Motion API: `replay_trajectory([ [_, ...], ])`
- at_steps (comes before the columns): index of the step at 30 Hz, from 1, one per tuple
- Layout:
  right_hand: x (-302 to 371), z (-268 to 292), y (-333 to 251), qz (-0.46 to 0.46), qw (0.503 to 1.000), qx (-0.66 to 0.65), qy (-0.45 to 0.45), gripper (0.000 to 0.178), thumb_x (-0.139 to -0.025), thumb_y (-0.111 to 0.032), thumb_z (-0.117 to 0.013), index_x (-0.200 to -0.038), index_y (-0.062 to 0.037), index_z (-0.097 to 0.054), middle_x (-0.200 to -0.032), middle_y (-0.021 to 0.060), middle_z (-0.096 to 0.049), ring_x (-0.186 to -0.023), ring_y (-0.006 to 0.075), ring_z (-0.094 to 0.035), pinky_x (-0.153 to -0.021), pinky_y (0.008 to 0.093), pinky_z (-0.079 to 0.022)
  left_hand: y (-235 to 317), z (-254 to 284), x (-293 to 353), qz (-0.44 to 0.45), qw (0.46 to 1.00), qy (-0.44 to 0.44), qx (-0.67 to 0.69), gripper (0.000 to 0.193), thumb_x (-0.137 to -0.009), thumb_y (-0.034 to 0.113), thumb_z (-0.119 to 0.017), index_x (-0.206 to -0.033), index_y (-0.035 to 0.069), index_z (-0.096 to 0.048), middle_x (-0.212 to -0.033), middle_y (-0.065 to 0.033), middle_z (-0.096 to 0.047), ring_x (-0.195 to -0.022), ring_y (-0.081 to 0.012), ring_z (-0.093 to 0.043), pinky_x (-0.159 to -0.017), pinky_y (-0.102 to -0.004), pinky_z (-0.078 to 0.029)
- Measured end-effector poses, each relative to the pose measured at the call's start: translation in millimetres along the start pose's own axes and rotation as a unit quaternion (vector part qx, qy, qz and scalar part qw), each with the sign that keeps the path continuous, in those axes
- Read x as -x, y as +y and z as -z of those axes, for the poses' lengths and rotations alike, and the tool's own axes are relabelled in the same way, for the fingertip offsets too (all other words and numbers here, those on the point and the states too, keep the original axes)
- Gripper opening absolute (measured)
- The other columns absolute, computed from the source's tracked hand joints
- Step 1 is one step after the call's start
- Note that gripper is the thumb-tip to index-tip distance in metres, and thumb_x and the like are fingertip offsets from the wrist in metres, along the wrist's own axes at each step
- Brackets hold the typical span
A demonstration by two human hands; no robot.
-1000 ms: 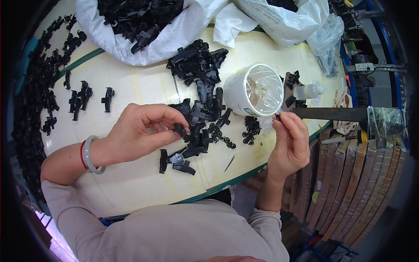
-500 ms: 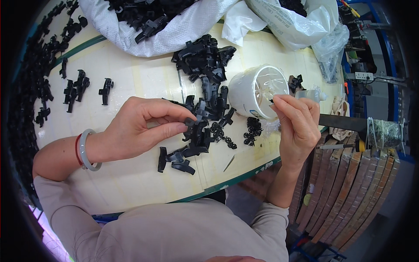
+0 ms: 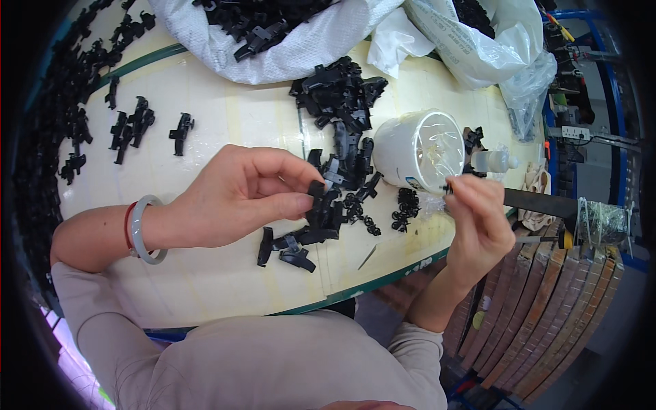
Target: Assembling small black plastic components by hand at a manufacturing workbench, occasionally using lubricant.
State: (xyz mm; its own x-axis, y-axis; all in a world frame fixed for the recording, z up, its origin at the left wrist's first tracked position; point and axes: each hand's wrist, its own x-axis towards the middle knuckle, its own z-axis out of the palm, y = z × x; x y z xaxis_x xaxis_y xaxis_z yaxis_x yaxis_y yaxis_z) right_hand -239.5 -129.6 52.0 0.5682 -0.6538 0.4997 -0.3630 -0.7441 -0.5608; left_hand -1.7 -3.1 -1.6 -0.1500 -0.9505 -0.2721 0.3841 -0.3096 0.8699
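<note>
My left hand (image 3: 249, 195) is closed, with thumb and forefinger pinching a black plastic part (image 3: 315, 196) in front of the loose pile. Part of it is hidden by the fingertips. My right hand (image 3: 480, 222) is pinched shut by the near right side of a white tub (image 3: 396, 150). A tiny dark piece (image 3: 447, 188) sticks out from its fingertips, too small to name. Below and beside the left fingers lie more black plastic parts (image 3: 296, 258). Between the hands, small black ring-shaped pieces (image 3: 406, 209) rest in clusters on the table (image 3: 225, 287).
A white woven sack (image 3: 232, 68) full of black parts stands at the back, with a heap of parts (image 3: 338, 92) before it. Assembled-looking black parts (image 3: 181, 134) lie at left. A dark bar (image 3: 540, 201) juts in from the right, near a small clear bottle (image 3: 493, 162).
The whole view has shifted, so the table things appear farther right. My right hand has come slightly nearer to me, away from the tub's mouth; the left keeps its pinch.
</note>
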Motion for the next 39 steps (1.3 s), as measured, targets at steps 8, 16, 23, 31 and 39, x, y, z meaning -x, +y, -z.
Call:
replay_trajectory([
  [8, 40.1, -49.5, -36.4, -0.135, 0.959, -0.246, 0.039, 0.024, -0.067, 0.015, -0.068, -0.088, 0.0032, -0.067, -0.087, 0.0154, -0.066, -0.080, 0.0193, -0.062, -0.069, 0.0240, -0.050, -7.0, -9.7, -3.0, 0.044, 0.991, -0.040, 0.124, 0.022, -0.088, -0.001, -0.056, -0.110, -0.003, -0.054, -0.102, -0.0113, -0.063, -0.092, -0.0157, -0.063, -0.081, -0.0268, -0.054],
  [16, 41.1, -72.9, -40.3, -0.116, 0.954, -0.278, 0.002, 0.021, -0.074, 0.014, -0.065, -0.093, 0.0047, -0.067, -0.093, 0.0165, -0.065, -0.080, 0.0177, -0.064, -0.070, 0.0242, -0.053, -5.5, -9.1, 0.8, 0.029, 0.991, -0.042, 0.124, 0.026, -0.088, 0.005, -0.058, -0.112, -0.004, -0.053, -0.103, -0.0117, -0.063, -0.091, -0.0148, -0.064, -0.081, -0.0262, -0.054],
  [23, 40.1, -74.2, -42.1, -0.103, 0.956, -0.275, -0.005, 0.021, -0.074, 0.014, -0.066, -0.093, 0.0048, -0.067, -0.092, 0.0163, -0.065, -0.079, 0.0173, -0.063, -0.069, 0.0238, -0.053, -5.4, -7.6, 2.0, 0.019, 0.993, -0.043, 0.110, 0.027, -0.089, 0.004, -0.058, -0.113, -0.005, -0.053, -0.101, -0.0121, -0.064, -0.088, -0.0155, -0.065, -0.079, -0.0256, -0.054],
  [31, 38.4, -72.2, -41.6, -0.105, 0.966, -0.232, -0.038, 0.022, -0.071, 0.013, -0.067, -0.089, -0.0005, -0.067, -0.090, 0.0096, -0.061, -0.081, 0.0142, -0.058, -0.068, 0.0230, -0.048, -5.1, -9.6, 2.0, -0.002, 0.999, -0.031, 0.031, 0.024, -0.087, 0.001, -0.059, -0.110, -0.005, -0.057, -0.098, -0.0131, -0.066, -0.085, -0.0153, -0.066, -0.075, -0.0253, -0.055],
  [39, 41.5, -70.3, -45.0, -0.108, 0.968, -0.228, -0.014, 0.026, -0.070, 0.010, -0.070, -0.094, 0.0003, -0.067, -0.091, 0.0107, -0.061, -0.076, 0.0168, -0.060, -0.063, 0.0242, -0.049, 7.1, -10.3, 7.6, 0.033, 0.999, 0.025, -0.003, 0.024, -0.084, -0.004, -0.061, -0.108, -0.005, -0.060, -0.093, -0.0104, -0.065, -0.080, -0.0125, -0.065, -0.072, -0.0236, -0.055],
])
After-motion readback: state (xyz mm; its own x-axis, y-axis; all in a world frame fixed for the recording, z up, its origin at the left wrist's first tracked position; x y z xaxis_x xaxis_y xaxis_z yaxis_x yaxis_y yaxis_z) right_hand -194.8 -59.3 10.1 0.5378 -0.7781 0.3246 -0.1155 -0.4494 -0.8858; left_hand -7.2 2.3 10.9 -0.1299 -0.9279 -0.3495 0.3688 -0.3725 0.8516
